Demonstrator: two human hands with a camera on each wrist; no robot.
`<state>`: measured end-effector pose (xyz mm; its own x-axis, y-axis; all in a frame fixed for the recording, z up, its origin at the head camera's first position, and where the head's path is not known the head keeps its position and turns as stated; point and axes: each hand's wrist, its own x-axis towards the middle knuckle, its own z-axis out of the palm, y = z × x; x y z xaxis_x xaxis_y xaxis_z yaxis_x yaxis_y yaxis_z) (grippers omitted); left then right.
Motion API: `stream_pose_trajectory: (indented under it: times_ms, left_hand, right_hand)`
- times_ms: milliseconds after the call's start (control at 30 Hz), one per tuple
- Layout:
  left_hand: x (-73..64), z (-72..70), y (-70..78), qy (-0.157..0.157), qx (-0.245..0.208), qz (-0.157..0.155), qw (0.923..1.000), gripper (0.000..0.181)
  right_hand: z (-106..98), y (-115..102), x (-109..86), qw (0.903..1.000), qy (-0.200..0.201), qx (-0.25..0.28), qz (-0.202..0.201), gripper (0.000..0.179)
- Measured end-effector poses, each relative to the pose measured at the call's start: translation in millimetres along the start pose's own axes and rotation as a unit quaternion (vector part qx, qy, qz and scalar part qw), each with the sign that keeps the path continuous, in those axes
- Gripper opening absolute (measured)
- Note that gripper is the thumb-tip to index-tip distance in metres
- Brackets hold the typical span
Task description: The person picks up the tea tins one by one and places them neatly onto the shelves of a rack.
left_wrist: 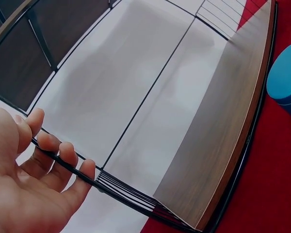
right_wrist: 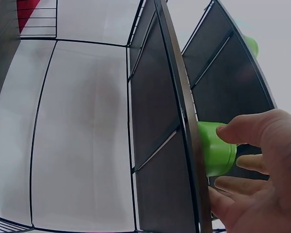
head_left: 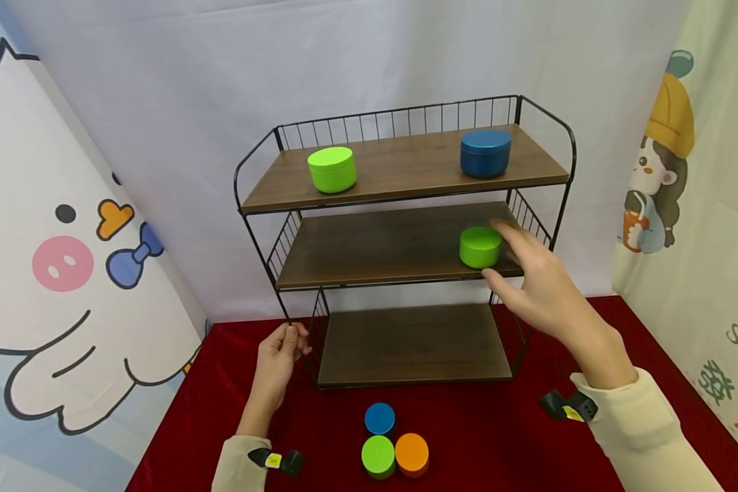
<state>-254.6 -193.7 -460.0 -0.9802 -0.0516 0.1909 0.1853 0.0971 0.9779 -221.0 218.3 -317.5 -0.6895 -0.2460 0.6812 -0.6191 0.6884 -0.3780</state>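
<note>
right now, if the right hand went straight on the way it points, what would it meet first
Most likely the green tin on the middle shelf: the right hand points at it, thumb and fingers apart. Whether they already touch it is unclear.

white backdrop (head_left: 369, 55) | cartoon left drape (head_left: 24, 171) | cartoon right drape (head_left: 726, 225) | red cloth (head_left: 467, 437)

the lidded tins (head_left: 480, 247) come in bright green, blue and orange, the shelf boards (head_left: 415, 345) are wood-grained brown, the wire frame (head_left: 518, 111) black, the tabletop (head_left: 480, 437) deep red, the sleeves (head_left: 646, 424) cream, the side curtains (head_left: 18, 171) cartoon-printed.
</note>
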Motion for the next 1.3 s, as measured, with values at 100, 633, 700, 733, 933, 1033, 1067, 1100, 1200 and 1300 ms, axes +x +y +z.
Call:
stream_pose_trajectory:
  times_ms: [100, 633, 700, 733, 933, 1033, 1067, 1100, 1200, 1300]
  left_hand:
    - [0.1, 0.5, -0.6, 0.001, -0.007, 0.002, 1.0000, 0.030]
    - [1.5, 0.3, -2.0, -0.004, -0.022, 0.001, 0.9998, 0.035]
    - [1.8, 0.2, -2.0, -0.003, -0.026, 0.001, 0.9997, 0.035]
    - [1.9, 0.2, -1.9, -0.003, -0.028, 0.002, 0.9996, 0.034]
    - [2.3, -0.5, -1.9, -0.004, -0.033, 0.003, 0.9994, 0.032]
    - [2.4, -1.0, -2.0, -0.005, -0.033, 0.004, 0.9994, 0.030]
    - [2.3, -1.0, -2.0, -0.005, -0.033, 0.004, 0.9994, 0.030]
    - [2.3, -1.0, -2.0, -0.006, -0.033, 0.004, 0.9994, 0.030]
    - [2.3, -0.7, -2.1, -0.008, -0.032, 0.005, 0.9994, 0.031]
    - [3.1, -0.8, -2.8, -0.010, -0.031, 0.008, 0.9994, 0.035]
  right_hand:
    - [-2, -2, -2.9, 1.0000, 0.007, 0.003, -0.002, 0.069]
    - [-11, -24, -27.3, 0.9983, 0.048, 0.008, -0.031, 0.076]
    - [-11, -26, -32.1, 0.9983, 0.047, 0.009, -0.035, 0.076]
    - [-11, -28, -34.5, 0.9982, 0.048, 0.008, -0.036, 0.077]
    - [-9, -36, -46.5, 0.9977, 0.050, 0.004, -0.047, 0.082]
    - [-7, -39, -50.9, 0.9972, 0.048, 0.013, -0.056, 0.085]
    - [-6, -40, -52.5, 0.9971, 0.047, 0.017, -0.057, 0.085]
    - [-5, -41, -54.1, 0.9969, 0.047, 0.023, -0.059, 0.086]
    - [-1, -44, -59.9, 0.9967, 0.044, 0.038, -0.057, 0.081]
    - [6, -46, -66.6, 0.9968, 0.038, 0.052, -0.048, 0.070]
